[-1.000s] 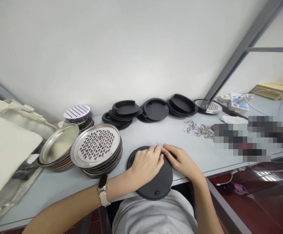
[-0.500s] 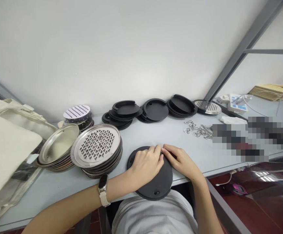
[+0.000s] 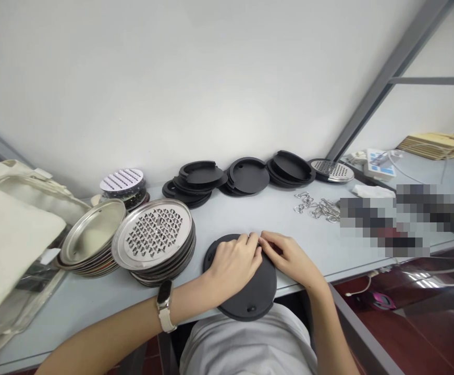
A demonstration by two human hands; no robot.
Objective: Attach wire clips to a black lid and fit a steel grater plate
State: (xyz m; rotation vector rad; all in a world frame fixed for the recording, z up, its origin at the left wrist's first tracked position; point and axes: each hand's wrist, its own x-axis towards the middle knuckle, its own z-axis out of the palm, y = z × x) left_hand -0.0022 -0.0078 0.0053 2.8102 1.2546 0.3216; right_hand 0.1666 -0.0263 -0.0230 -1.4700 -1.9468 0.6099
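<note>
A black round plastic base (image 3: 252, 294) lies at the table's front edge, close against my shirt, with a small slot near its lower rim. Across its upper part rests my left hand (image 3: 234, 265), fingers curled and closed at the far right rim. My right hand (image 3: 289, 258) is closed at that same rim, its thumb and forefinger meeting the left fingertips. Whatever small part may be between the fingertips is hidden. Left of the base stands a stack of round metal grater discs (image 3: 154, 237).
Stacks of black round bases (image 3: 250, 176) line the wall. Wire clips (image 3: 320, 208) lie to the right, near a perforated metal disc (image 3: 332, 171). At left are shallow metal plates (image 3: 91, 234), a lilac slotted disc (image 3: 122, 180) and a cream bag (image 3: 11, 224).
Both hands keep almost the same place on the black base. The view has shifted very slightly.
</note>
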